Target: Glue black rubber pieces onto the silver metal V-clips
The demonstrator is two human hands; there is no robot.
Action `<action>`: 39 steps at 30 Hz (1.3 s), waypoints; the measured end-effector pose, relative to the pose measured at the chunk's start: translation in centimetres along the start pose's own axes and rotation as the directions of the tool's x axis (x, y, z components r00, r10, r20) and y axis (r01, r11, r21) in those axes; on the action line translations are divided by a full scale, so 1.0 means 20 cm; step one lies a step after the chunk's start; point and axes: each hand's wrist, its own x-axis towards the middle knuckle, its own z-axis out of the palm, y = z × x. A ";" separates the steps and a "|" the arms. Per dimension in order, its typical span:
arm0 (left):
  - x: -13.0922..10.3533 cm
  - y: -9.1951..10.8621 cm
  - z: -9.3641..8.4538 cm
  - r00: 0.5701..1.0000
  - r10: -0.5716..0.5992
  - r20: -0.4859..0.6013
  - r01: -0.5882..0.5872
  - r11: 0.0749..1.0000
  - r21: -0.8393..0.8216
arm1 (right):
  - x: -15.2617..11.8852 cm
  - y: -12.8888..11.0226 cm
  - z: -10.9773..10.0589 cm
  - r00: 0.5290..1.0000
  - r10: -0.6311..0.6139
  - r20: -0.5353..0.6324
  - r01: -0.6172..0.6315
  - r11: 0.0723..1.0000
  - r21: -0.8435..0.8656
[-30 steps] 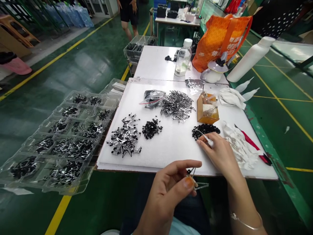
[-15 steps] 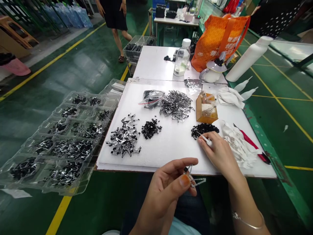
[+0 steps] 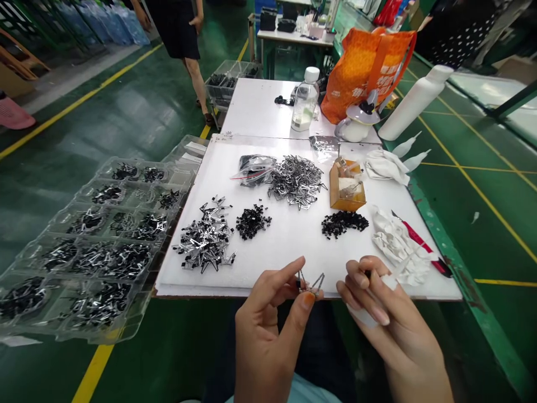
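Observation:
My left hand (image 3: 272, 330) is closed, pinching a bent V-shaped metal clip (image 3: 319, 282) between thumb and fingers above the table's front edge. A small black piece shows at one end of the clip. Just to the right, my right hand (image 3: 398, 324) has its fingertips pressed together on a small black cap (image 3: 368, 273). Under those fingers sits a white squeeze dropper (image 3: 364, 317), partly covered by them. Beyond this hand lies a pile of small black caps (image 3: 344, 224). Crumpled white cloth (image 3: 390, 240) is beside it.
A heap of metal clips (image 3: 297, 180), capped clips (image 3: 205, 238) and another pile of black caps (image 3: 252, 221) lie on the white tabletop (image 3: 272, 252). A small amber box (image 3: 347, 187) and red-handled cutter (image 3: 419, 238) are right. A compartmented clear tray (image 3: 62, 280) stands left.
My right hand has left the right-hand cap pile with a black cap, coming down towards my body. My left hand has turned the clip more upright. A person in the background has moved left.

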 end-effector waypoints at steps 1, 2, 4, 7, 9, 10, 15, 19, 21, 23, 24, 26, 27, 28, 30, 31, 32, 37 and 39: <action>0.00 0.00 0.00 1.000 0.015 -0.006 -0.015 1.000 0.015 | -0.01 0.00 0.01 1.000 0.021 0.021 -0.022 0.998 0.051; -0.01 0.00 0.00 1.000 0.020 -0.013 -0.020 1.000 0.019 | -0.02 0.00 0.02 0.999 0.043 0.029 -0.045 0.995 0.087; -0.02 0.01 0.02 0.998 0.011 -0.060 -0.011 1.000 0.001 | -0.03 0.00 0.04 0.995 0.103 0.007 -0.103 0.985 0.140; -0.03 0.02 0.05 0.993 0.005 -0.116 -0.008 1.000 -0.029 | -0.06 0.00 0.05 0.984 0.161 -0.071 -0.147 0.974 0.174; -0.03 0.02 0.06 0.993 0.032 -0.114 -0.035 0.999 -0.023 | -0.07 0.00 0.06 0.983 0.151 -0.102 -0.132 0.976 0.172; -0.04 0.01 0.07 0.992 0.050 -0.113 -0.052 0.999 -0.014 | -0.07 0.00 0.06 0.984 0.144 -0.105 -0.125 0.978 0.165; -0.04 -0.02 0.08 0.977 0.178 -0.119 -0.173 0.984 0.053 | -0.09 0.01 0.08 0.989 0.105 -0.100 -0.093 0.989 0.116; -0.05 -0.05 0.09 0.948 0.293 -0.124 -0.278 0.953 0.124 | -0.08 0.01 0.11 0.990 0.048 -0.136 -0.041 0.998 0.050; -0.05 -0.06 0.09 0.934 0.339 -0.113 -0.321 0.934 0.157 | -0.08 0.01 0.13 0.987 -0.001 -0.164 0.004 1.000 0.017; -0.05 -0.07 0.08 0.917 0.388 -0.095 -0.366 0.911 0.188 | -0.07 0.02 0.15 0.982 -0.036 -0.186 0.037 0.999 -0.001; -0.05 -0.08 0.08 0.906 0.415 -0.082 -0.392 0.897 0.203 | -0.08 0.02 0.15 0.980 -0.048 -0.192 0.048 0.999 -0.006; -0.04 -0.08 0.07 0.882 0.469 -0.046 -0.447 0.863 0.238 | -0.09 0.04 0.15 0.983 -0.068 -0.171 0.064 0.998 -0.027; -0.04 -0.08 0.06 0.870 0.493 -0.026 -0.471 0.844 0.258 | -0.09 0.05 0.15 0.986 -0.082 -0.148 0.077 0.996 -0.045; -0.04 -0.07 0.06 0.858 0.513 -0.005 -0.491 0.825 0.278 | -0.10 0.05 0.14 0.987 -0.101 -0.122 0.093 0.993 -0.066; -0.03 -0.06 0.05 0.839 0.544 0.022 -0.523 0.795 0.307 | -0.11 0.07 0.12 0.989 -0.126 -0.073 0.117 0.987 -0.113; -0.03 -0.06 0.05 0.831 0.555 0.029 -0.535 0.784 0.315 | -0.11 0.08 0.11 0.990 -0.135 -0.052 0.127 0.983 -0.133; -0.02 -0.05 0.05 0.824 0.565 0.037 -0.546 0.774 0.321 | -0.11 0.08 0.10 0.990 -0.139 -0.040 0.131 0.980 -0.150; -0.01 -0.05 0.05 0.797 0.602 0.058 -0.582 0.737 0.343 | -0.10 0.07 0.10 0.990 -0.143 -0.017 0.136 0.971 -0.198; -0.01 -0.05 0.04 0.782 0.620 0.068 -0.600 0.718 0.352 | -0.10 0.06 0.11 0.990 -0.140 -0.032 0.131 0.971 -0.201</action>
